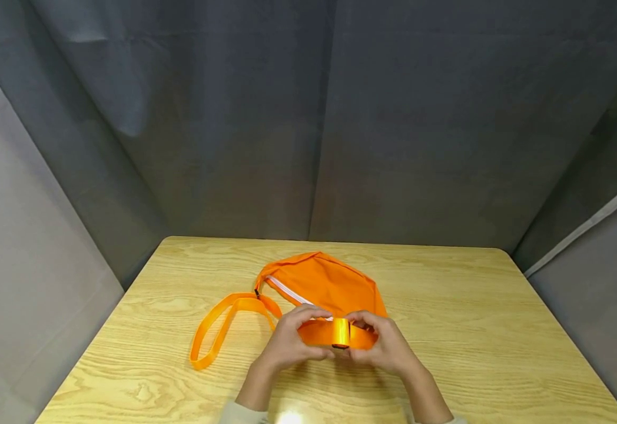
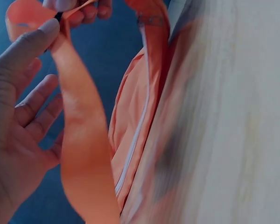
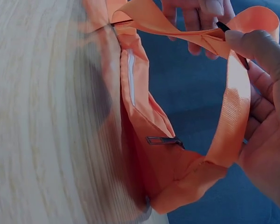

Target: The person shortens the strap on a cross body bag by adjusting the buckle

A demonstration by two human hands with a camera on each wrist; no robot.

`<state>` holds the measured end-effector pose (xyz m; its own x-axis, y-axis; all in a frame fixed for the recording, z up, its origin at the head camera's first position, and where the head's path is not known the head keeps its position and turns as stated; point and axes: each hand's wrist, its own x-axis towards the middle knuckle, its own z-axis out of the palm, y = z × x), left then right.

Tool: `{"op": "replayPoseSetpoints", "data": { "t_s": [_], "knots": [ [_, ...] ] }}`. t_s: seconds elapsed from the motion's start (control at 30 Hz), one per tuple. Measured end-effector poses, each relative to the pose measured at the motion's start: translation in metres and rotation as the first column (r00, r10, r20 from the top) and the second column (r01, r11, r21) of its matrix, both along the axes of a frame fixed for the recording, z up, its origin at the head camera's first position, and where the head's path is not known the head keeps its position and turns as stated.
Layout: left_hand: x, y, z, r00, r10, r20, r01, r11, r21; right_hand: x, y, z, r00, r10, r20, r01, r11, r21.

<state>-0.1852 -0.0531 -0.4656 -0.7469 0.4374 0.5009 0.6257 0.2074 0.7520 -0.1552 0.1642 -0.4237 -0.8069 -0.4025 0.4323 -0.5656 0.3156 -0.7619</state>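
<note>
An orange sling bag (image 1: 335,282) lies on the table, its white zipper (image 1: 286,289) facing the hands. My left hand (image 1: 289,340) and right hand (image 1: 388,346) pinch the bag's orange strap (image 1: 316,333) close together in front of it. Between them a short loop of strap stands up at a black slider buckle (image 3: 222,26). In the right wrist view, the right thumb presses at this buckle and strap runs down to the bag's end. The left wrist view shows the left thumb at the same spot, with a strap length (image 2: 84,130) hanging past the palm.
Another strap loop (image 1: 197,347) lies on the wooden table (image 1: 499,330) left of the bag, joined at a small black fitting (image 1: 257,293). A metal zipper pull (image 3: 161,140) hangs on the bag. Grey curtains (image 1: 420,129) enclose the table's back and sides.
</note>
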Motion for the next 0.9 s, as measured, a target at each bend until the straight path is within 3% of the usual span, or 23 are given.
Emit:
{"op": "replayPoseSetpoints", "data": {
  "t_s": [0.1, 0.3, 0.57, 0.9],
  "knots": [
    [0.001, -0.005, 0.002, 0.999, 0.045, -0.029, -0.045, 0.999, -0.008, 0.001, 0.001, 0.000, 1.000, -0.030, -0.009, 0.030, 1.000, -0.005],
    [0.004, -0.015, 0.003, 0.992, 0.121, 0.017, -0.119, 0.988, -0.102, 0.001, 0.002, -0.002, 0.999, -0.037, -0.007, 0.037, 0.999, -0.014],
    [-0.001, -0.020, -0.005, 0.993, 0.097, 0.063, -0.088, 0.988, -0.130, 0.002, 0.002, -0.001, 0.999, -0.028, -0.015, 0.027, 0.999, -0.035],
    [-0.002, -0.019, -0.004, 0.989, 0.064, 0.132, -0.047, 0.991, -0.125, 0.002, 0.001, -0.001, 0.999, -0.033, -0.022, 0.032, 0.999, -0.029]
  ]
}}
